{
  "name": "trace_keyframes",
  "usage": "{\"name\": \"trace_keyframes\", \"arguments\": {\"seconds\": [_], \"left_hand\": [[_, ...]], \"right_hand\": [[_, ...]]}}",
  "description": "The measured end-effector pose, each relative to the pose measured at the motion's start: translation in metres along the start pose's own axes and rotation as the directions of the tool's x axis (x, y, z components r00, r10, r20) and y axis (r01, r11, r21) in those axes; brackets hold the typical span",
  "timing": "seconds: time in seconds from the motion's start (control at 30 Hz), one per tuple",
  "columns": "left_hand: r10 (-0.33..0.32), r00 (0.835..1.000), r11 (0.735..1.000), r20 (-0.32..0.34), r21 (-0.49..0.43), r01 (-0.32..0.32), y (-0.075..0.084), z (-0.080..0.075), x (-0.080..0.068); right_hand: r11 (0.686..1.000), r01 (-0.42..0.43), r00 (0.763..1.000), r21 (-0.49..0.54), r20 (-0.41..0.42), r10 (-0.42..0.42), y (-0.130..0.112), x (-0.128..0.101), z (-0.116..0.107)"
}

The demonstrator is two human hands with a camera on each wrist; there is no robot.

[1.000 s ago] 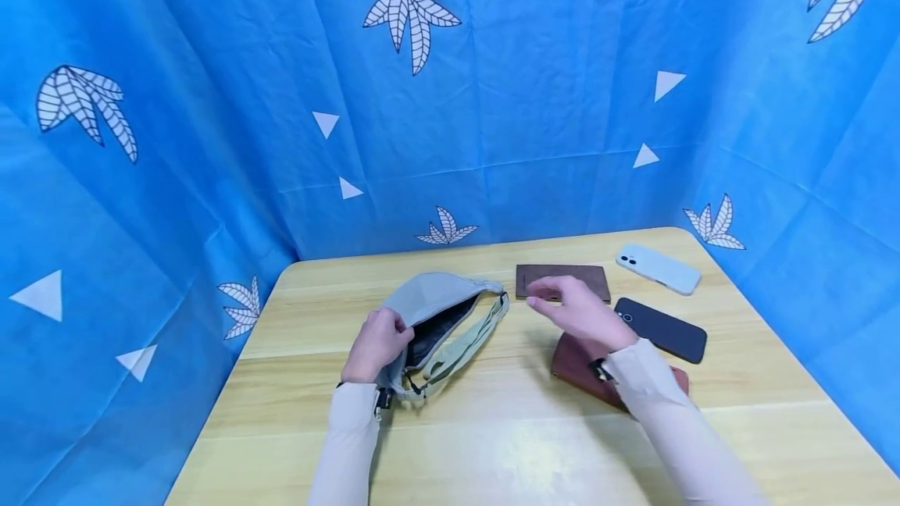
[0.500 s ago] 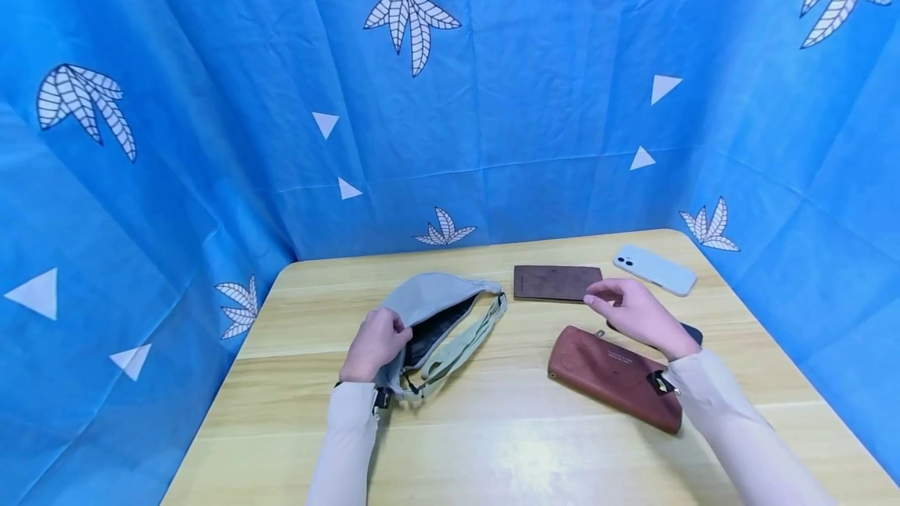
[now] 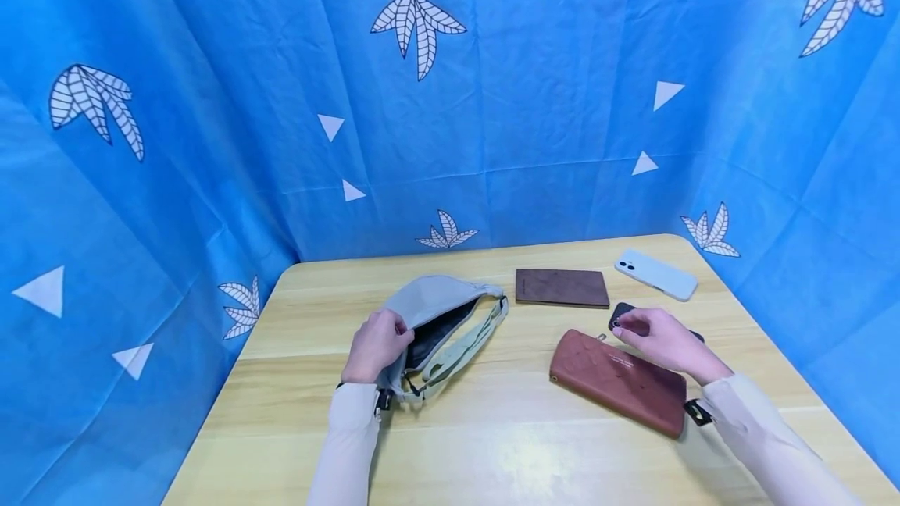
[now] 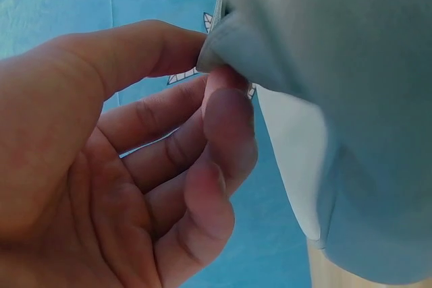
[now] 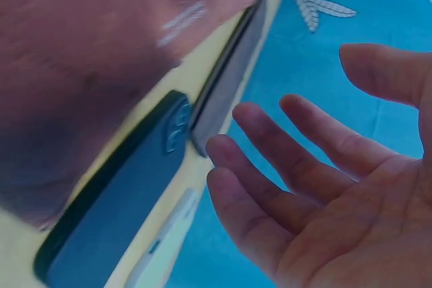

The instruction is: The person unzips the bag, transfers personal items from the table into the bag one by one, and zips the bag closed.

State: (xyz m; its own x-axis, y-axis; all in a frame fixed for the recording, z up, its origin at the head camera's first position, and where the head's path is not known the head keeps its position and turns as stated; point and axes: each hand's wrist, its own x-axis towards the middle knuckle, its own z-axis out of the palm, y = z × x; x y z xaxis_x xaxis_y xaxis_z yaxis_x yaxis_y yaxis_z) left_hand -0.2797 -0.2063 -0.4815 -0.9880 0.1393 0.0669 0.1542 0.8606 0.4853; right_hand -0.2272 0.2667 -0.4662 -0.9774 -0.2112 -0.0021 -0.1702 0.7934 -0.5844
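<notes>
A light grey-blue waist bag (image 3: 436, 295) lies on the table with its zip mouth gaping and the dark lining showing. My left hand (image 3: 378, 346) pinches the fabric at the edge of that mouth; in the left wrist view, thumb and fingertips meet on a fold of the bag (image 4: 250, 59). Over the dark phone (image 3: 622, 312) hovers my right hand (image 3: 664, 340), partly covering it. In the right wrist view its fingers (image 5: 297, 160) are spread and loosely bent, holding nothing, with the dark phone (image 5: 128, 200) lying beyond them. Close to that hand is a reddish-brown zip wallet (image 3: 615, 385).
A flat dark brown wallet (image 3: 562, 287) lies toward the back of the table (image 3: 478, 443). At the back right is a pale blue phone (image 3: 657, 275). The bag's pale green strap (image 3: 467, 346) curves along its right side. A blue patterned curtain (image 3: 548, 100) surrounds the table.
My right hand has moved rightward from in front of the flat brown wallet to over the dark phone, uncovering the reddish-brown wallet. My left hand keeps its pinch on the bag.
</notes>
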Motion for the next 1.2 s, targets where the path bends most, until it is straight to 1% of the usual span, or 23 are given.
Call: {"name": "trace_keyframes", "arguments": {"seconds": [0.2, 0.5, 0.73, 1.0, 1.2], "left_hand": [[0.004, 1.000, 1.000, -0.001, 0.008, -0.004, 0.000, 0.000, 0.001], [0.009, 1.000, 1.000, -0.002, 0.005, -0.009, 0.000, -0.001, 0.001], [0.010, 1.000, 1.000, 0.000, 0.007, -0.010, -0.001, 0.000, 0.000], [0.003, 1.000, 1.000, 0.004, 0.008, -0.003, -0.002, 0.000, 0.000], [0.000, 1.000, 1.000, 0.007, 0.005, 0.000, -0.001, 0.000, -0.001]], "right_hand": [[0.999, -0.012, 1.000, -0.051, 0.016, 0.013, 0.016, -0.009, 0.003], [0.996, -0.054, 0.995, -0.073, 0.075, 0.059, 0.029, -0.016, 0.008], [0.994, -0.076, 0.990, -0.080, 0.114, 0.085, 0.032, -0.018, 0.011], [0.994, -0.068, 0.990, -0.081, 0.119, 0.078, 0.035, -0.020, 0.014], [0.995, -0.076, 0.988, -0.061, 0.131, 0.083, 0.036, -0.021, 0.015]]}}
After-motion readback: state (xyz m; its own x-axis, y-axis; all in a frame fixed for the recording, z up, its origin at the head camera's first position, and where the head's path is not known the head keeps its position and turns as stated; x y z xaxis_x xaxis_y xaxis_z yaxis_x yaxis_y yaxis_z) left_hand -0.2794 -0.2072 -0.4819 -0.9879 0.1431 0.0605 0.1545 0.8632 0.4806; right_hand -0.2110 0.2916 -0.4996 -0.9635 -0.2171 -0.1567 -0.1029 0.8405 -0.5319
